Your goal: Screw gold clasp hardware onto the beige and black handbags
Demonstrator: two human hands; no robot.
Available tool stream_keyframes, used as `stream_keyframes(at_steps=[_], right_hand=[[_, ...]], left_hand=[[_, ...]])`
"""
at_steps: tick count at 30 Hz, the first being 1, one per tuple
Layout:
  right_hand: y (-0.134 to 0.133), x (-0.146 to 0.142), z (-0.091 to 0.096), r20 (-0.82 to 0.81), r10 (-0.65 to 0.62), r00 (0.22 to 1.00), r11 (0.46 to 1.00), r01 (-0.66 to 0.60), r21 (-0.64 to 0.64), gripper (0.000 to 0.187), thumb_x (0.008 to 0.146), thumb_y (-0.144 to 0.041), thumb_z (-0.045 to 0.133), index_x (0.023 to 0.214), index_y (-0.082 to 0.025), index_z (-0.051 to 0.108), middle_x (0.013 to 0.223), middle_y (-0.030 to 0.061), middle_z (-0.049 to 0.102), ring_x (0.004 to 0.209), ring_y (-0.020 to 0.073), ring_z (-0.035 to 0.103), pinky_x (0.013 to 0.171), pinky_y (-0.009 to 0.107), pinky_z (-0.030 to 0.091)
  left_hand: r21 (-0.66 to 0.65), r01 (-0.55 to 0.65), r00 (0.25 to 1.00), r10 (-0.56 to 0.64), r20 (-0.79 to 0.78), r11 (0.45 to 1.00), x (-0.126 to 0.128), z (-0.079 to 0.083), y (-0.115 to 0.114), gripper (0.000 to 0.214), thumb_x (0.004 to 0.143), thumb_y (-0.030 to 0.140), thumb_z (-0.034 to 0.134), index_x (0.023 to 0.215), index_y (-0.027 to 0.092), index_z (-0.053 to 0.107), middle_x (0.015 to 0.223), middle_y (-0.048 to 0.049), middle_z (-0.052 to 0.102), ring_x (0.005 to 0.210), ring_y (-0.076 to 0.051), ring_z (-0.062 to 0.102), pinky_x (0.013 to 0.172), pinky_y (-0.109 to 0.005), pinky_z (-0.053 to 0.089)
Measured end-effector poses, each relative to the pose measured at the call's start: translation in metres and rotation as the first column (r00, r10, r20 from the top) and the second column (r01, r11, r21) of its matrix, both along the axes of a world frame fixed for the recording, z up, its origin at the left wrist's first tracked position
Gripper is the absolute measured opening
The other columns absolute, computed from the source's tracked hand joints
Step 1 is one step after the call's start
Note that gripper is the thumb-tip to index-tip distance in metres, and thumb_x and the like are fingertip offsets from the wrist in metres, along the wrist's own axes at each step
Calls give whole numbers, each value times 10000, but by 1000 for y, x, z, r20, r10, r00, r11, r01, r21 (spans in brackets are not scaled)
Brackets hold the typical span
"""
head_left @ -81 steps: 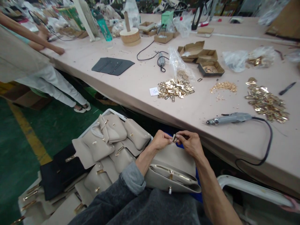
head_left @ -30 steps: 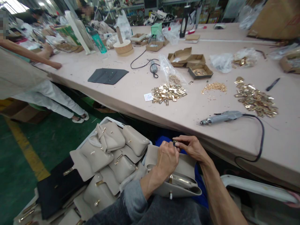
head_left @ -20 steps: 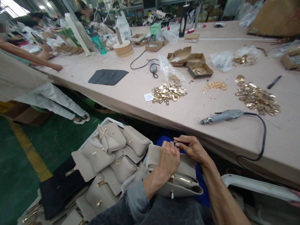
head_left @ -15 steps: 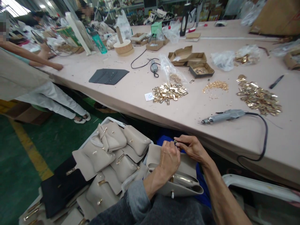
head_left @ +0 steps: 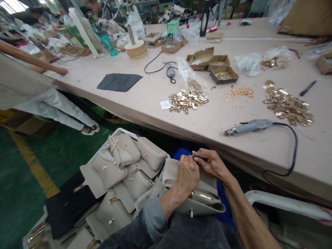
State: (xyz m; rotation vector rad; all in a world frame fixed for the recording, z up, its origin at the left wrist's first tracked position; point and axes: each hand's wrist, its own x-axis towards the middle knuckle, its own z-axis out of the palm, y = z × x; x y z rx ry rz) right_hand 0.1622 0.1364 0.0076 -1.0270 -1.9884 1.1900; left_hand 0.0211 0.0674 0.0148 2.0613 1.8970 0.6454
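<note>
A beige handbag [head_left: 207, 209] lies across my lap with its flap folded back toward the table and a gold zipper showing. My left hand [head_left: 188, 173] is closed at the far edge of the flap, its knuckles upward and its fingertips hidden. Close beside it, my right hand [head_left: 209, 160] pinches at the same edge, thumb and forefinger around a small dark bit that is too small to name. To my left, a white-rimmed crate [head_left: 119, 131] holds several beige bags [head_left: 124, 150] and a black bag [head_left: 66, 207].
On the table lie a grey electric screwdriver [head_left: 247, 128] with a looping cord, gold metal plates [head_left: 188, 102], more gold plates [head_left: 287, 103], tiny gold parts [head_left: 240, 93], a cardboard box [head_left: 224, 75] and a dark panel [head_left: 119, 82]. A co-worker [head_left: 28, 83] stands at the left. A white rail [head_left: 282, 204] runs right.
Both hands keep nearly the same pose at the flap edge. The view has shifted slightly, and the co-worker at the left appears a little farther left.
</note>
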Motion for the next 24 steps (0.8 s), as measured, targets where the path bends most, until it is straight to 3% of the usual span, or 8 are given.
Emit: stream_keyframes(at_steps=[6,8,11,16,20,24], right_hand=[[-1,-3,-1,-89,-149,985,977,132,-167,271,950,-398,706,1008,-158,818,794,61,693,727,190,645,684,308,484],[0,-1,-1,-132,-134,982,970,102,-222,295,946,-419,711,1035,-157,814,780,57,685,701,185,645,665,304,492],[0,-1,0,-184,-114,976,963,63,-262,313,941,-437,723,1058,-159,811,780,57,684,694,182,654,643,294,499],[1,-6,5,-205,-114,972,965,59,-257,316,929,-439,743,1015,-144,816,762,62,681,679,175,657,617,277,503],[0,-5,2,-194,-117,974,960,61,-275,323,931,-431,743,1047,-138,814,765,62,683,676,172,658,620,279,509],[-2,-8,-2,-179,-119,977,955,63,-290,331,926,-441,744,1044,-140,814,754,62,682,657,169,651,608,278,504]], left_hand=[[-18,-14,992,16,129,1000,-10,7,4,196,951,93,480,894,164,653,896,-146,664,895,-312,608,804,-428,482],[-95,85,965,-59,256,992,-26,13,10,226,948,102,489,883,162,697,856,-101,686,852,-270,630,785,-375,483],[-246,258,885,-126,448,934,-53,21,23,256,931,145,531,881,165,781,752,-21,695,751,-210,637,714,-292,470],[-348,272,797,-7,604,897,-71,17,35,253,876,217,621,947,148,853,743,-14,746,750,-220,649,703,-275,493],[-370,275,695,82,714,887,-65,8,34,255,845,204,664,992,129,858,821,-54,791,741,-214,674,702,-276,501],[-453,216,625,234,745,865,-57,2,32,195,782,187,732,912,99,848,827,-98,795,717,-204,695,638,-248,485]])
